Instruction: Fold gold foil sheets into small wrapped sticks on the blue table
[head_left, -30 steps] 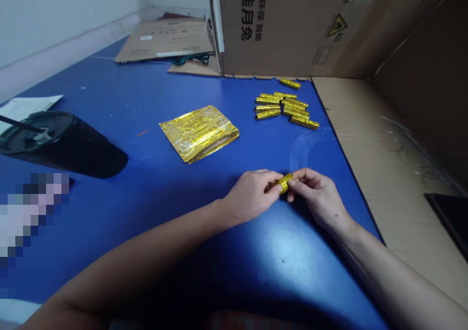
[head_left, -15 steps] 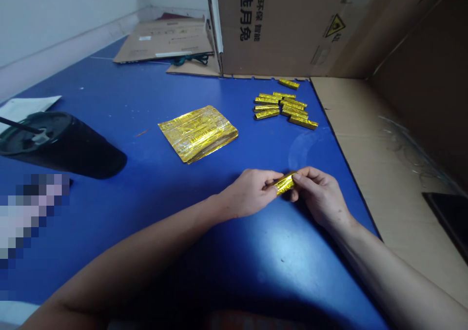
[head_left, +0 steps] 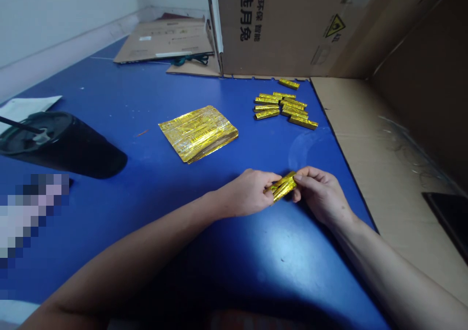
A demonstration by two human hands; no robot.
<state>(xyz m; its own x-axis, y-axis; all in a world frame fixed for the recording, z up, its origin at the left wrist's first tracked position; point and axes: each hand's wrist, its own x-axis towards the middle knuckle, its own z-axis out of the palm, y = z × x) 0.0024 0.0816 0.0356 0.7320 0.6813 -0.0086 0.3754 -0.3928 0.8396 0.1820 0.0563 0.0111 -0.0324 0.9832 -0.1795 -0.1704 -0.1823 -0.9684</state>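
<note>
The folded gold foil strip (head_left: 281, 187) was held in the air just above the blue desk (head_left: 109, 91), in front of the person and between both hands. Its long axis ran roughly across the view, tilted so that the end in the left hand lay lower and nearer the person and the end in the right hand lay higher and farther away. The foil looked doubled into layers, with its edges slightly offset. The left hand (head_left: 246, 193) was nearly closed, with its fingertips (head_left: 269, 177) pinching one end. The right hand (head_left: 320, 193) was closed to a similar pinch on the other end, its thumb and curled fingers meeting around the foil. This two-ended grip seemed meant to keep the layers pressed together and the strip from springing open.

Farther along the desk, a loose cluster of small folded gold bars (head_left: 281, 108) lay mostly side by side, with one separate bar (head_left: 288, 84) near the cardboard box panel (head_left: 281, 28). To their left lay a flat stack of gold foil sheets (head_left: 198, 133). A black lidded tumbler (head_left: 62, 145) and a white paper sheet (head_left: 27, 108) sat toward the left, beside a pixelated patch that hid whatever lay there.
</note>
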